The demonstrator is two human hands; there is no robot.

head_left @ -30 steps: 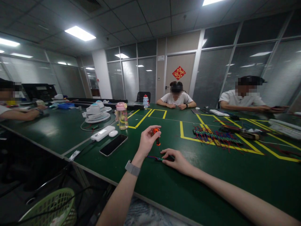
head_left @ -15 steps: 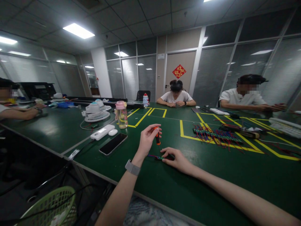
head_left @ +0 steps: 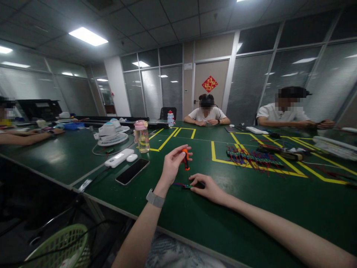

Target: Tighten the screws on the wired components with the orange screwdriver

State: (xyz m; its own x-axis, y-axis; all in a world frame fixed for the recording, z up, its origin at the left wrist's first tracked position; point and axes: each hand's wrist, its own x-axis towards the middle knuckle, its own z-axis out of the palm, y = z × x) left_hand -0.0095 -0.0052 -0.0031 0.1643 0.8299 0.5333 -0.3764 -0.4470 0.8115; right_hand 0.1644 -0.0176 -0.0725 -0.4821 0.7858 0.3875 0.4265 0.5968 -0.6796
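My left hand grips the orange and black handle of a screwdriver, which stands nearly upright. Its thin shaft points down at a small green circuit board lying on the table; whether the tip touches a screw is too small to tell. Red and blue wires run out from the board's left end. My right hand pinches the board's right end between thumb and fingers, resting on the tabletop and hiding part of the board.
Left of my hands lie a phone, a white power bank, a pink-lidded bottle and white fans. Wired circuit boards lie at right inside yellow tape. Several people sit around the green table. A green basket stands below.
The view has shifted slightly. My left fingers have shifted around the screwdriver handle, which leans a little differently. My right hand still holds the board. The person at far left has moved their arms.
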